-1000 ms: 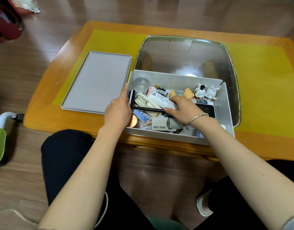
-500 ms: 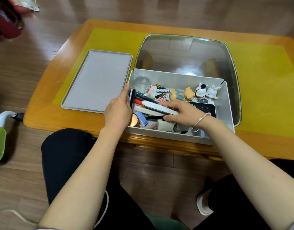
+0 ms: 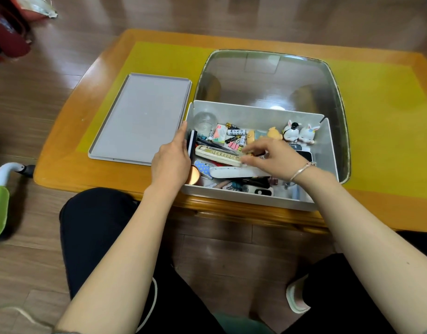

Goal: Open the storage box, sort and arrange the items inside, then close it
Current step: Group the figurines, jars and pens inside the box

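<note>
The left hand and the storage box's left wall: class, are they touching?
Touching. The head view shows the left hand resting against the storage box at its left wall, fingers along the rim, no gap.

This looks like a living room in a home. A low wooden desk (image 3: 70,150) with a yellow top and a glass panel (image 3: 268,78) stands on wood-plank flooring (image 3: 39,68), and the person sits at it in slippers (image 3: 295,300). The open storage box (image 3: 256,116) holds household odds and ends: batteries (image 3: 235,132), pens and small toy figurines (image 3: 300,133).
</note>
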The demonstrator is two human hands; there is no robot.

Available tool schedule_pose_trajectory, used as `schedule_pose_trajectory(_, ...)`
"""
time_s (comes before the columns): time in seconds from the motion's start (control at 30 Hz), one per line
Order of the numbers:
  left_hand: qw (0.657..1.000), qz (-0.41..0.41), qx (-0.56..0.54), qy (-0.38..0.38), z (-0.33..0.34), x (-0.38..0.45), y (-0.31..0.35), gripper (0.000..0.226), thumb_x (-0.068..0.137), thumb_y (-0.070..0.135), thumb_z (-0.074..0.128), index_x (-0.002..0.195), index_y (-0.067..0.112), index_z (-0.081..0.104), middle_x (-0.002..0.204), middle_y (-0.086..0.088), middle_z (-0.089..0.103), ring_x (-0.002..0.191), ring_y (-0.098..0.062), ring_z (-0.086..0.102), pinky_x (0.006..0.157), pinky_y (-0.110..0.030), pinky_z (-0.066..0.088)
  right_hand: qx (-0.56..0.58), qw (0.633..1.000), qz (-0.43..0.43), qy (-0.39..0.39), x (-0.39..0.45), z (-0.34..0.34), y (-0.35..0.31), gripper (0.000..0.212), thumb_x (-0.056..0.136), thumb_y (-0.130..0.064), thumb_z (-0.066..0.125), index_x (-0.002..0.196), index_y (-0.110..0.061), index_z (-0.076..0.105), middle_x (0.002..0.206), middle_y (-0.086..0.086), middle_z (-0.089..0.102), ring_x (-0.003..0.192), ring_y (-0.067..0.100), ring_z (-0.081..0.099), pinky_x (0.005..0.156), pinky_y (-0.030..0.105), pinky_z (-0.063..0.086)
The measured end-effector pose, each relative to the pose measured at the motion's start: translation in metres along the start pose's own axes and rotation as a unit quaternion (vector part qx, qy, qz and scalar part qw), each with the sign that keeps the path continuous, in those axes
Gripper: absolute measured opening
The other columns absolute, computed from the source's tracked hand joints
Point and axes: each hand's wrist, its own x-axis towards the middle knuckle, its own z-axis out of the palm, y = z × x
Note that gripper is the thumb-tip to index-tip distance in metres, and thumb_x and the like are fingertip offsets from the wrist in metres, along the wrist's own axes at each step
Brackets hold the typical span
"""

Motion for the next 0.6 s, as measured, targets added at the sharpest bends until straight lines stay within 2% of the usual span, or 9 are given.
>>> schedule_pose_trajectory(0.07, 1.0, 0.008, -0.01, 0.003, -0.001, -0.001, 0.0, 0.052, 0.101, 0.023, 0.039, 0.15, 0.029, 0.024, 0.094, -0.019, 0.065, 0.071, -0.021, 0.043, 0.06, -0.035, 0.036, -0.062, 0.997, 0.004, 0.045, 0.021, 0.002, 0.001, 0.032, 0.091, -0.025, 0.057, 0.122, -0.016, 0.059, 0.109, 0.002, 0.061, 0.097, 0.015, 0.054, 0.091, 0.03, 0.045)
schedule_pose_trajectory(0.1, 1.0, 0.013, -0.012, 0.005, -0.001, -0.001, 0.0, 0.052, 0.101, 0.022, 0.039, 0.15, 0.029, 0.024, 0.094, -0.019, 0.065, 0.07, -0.02, 0.043, 0.059, -0.035, 0.036, -0.091, 0.994, 0.01, 0.051, 0.032, 0.003, 0.001, 0.035, 0.092, -0.018, 0.054, 0.127, -0.014, 0.054, 0.118, 0.006, 0.058, 0.106, 0.018, 0.054, 0.098, 0.031, 0.041)
schedule_pose_trajectory(0.2, 1.0, 0.011, -0.014, 0.005, -0.001, -0.001, 0.0, 0.052, 0.101, 0.02, 0.039, 0.15, 0.029, 0.024, 0.093, -0.018, 0.064, 0.069, -0.021, 0.044, 0.059, -0.034, 0.037, -0.158, 0.987, 0.021, 0.019, 0.063, 0.009, 0.002, 0.047, 0.091, -0.008, 0.048, 0.137, -0.011, 0.041, 0.135, 0.011, 0.049, 0.126, 0.025, 0.045, 0.106, 0.036, 0.037)
schedule_pose_trajectory(0.27, 1.0, 0.008, -0.014, 0.006, -0.001, -0.001, -0.001, 0.052, 0.101, 0.021, 0.038, 0.15, 0.029, 0.023, 0.093, -0.017, 0.065, 0.069, -0.021, 0.044, 0.058, -0.034, 0.037, -0.195, 0.98, 0.027, -0.017, 0.078, 0.016, 0.002, 0.051, 0.09, -0.01, 0.048, 0.139, -0.01, 0.036, 0.135, 0.015, 0.047, 0.124, 0.031, 0.045, 0.101, 0.042, 0.041)
schedule_pose_trajectory(0.43, 1.0, 0.003, -0.018, 0.007, 0.0, 0.0, 0.0, 0.051, 0.102, 0.019, 0.037, 0.15, 0.029, 0.025, 0.093, -0.016, 0.065, 0.069, -0.022, 0.046, 0.059, -0.035, 0.037, -0.242, 0.968, 0.028, -0.06, 0.093, 0.025, 0.003, 0.043, 0.089, -0.014, 0.051, 0.129, -0.004, 0.042, 0.123, 0.018, 0.049, 0.111, 0.034, 0.051, 0.09, 0.036, 0.042)
schedule_pose_trajectory(0.6, 1.0, 0.003, -0.028, 0.009, -0.001, -0.001, 0.0, 0.05, 0.102, 0.021, 0.037, 0.15, 0.029, 0.025, 0.093, -0.014, 0.065, 0.07, -0.02, 0.047, 0.058, -0.034, 0.038, -0.299, 0.951, -0.015, -0.078, 0.085, 0.034, 0.004, 0.044, 0.087, -0.012, 0.05, 0.131, -0.017, 0.049, 0.124, 0.013, 0.049, 0.112, 0.033, 0.048, 0.091, 0.038, 0.043)
